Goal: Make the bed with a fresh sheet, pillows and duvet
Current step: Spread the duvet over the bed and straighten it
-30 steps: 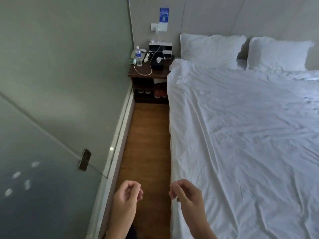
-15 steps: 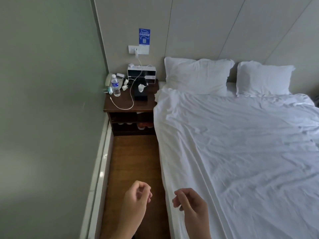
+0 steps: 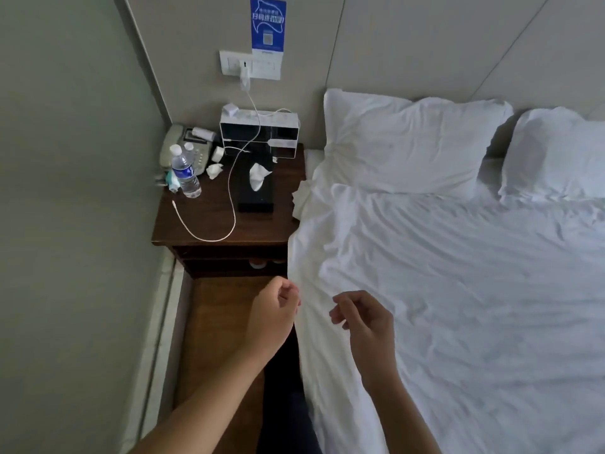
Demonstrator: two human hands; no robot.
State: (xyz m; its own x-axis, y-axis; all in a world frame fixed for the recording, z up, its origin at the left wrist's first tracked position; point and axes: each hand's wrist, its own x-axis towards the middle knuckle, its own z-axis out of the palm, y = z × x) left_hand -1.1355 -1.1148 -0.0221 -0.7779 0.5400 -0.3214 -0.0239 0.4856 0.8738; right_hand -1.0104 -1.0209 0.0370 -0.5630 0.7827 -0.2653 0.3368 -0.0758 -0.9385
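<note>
A narrow strip of wood floor (image 3: 212,339) runs between the left wall (image 3: 72,224) and the bed's left edge, closed at the far end by the nightstand (image 3: 226,224). The person stands in that strip. The duvet (image 3: 458,306) covers the mattress, wrinkled, its left edge hanging down over the side of the bed beside the floor strip; its top corner is bunched just against the nightstand. Two pillows stand at the headboard: left pillow (image 3: 406,142), and right pillow (image 3: 556,155) cut by the frame edge.

Two hands, both bare. Left hand (image 3: 275,312) hovers over the floor strip right at the duvet's hanging edge, fingers loosely curled, holding nothing. Right hand (image 3: 363,319) hovers over the duvet near that edge, fingers loosely curled, nothing pinched. Hands are near each other, not touching.

On the nightstand: two water bottles (image 3: 185,172), one phone (image 3: 183,149), one black tissue box (image 3: 257,191), one white box (image 3: 260,132), one white cable (image 3: 229,204) looping from the wall socket (image 3: 250,65). One blue sign (image 3: 267,22) above the socket.

Compared with half a second ago: view is closer to the nightstand and pillows; both hands sit higher in frame and further forward, same loose curl.
</note>
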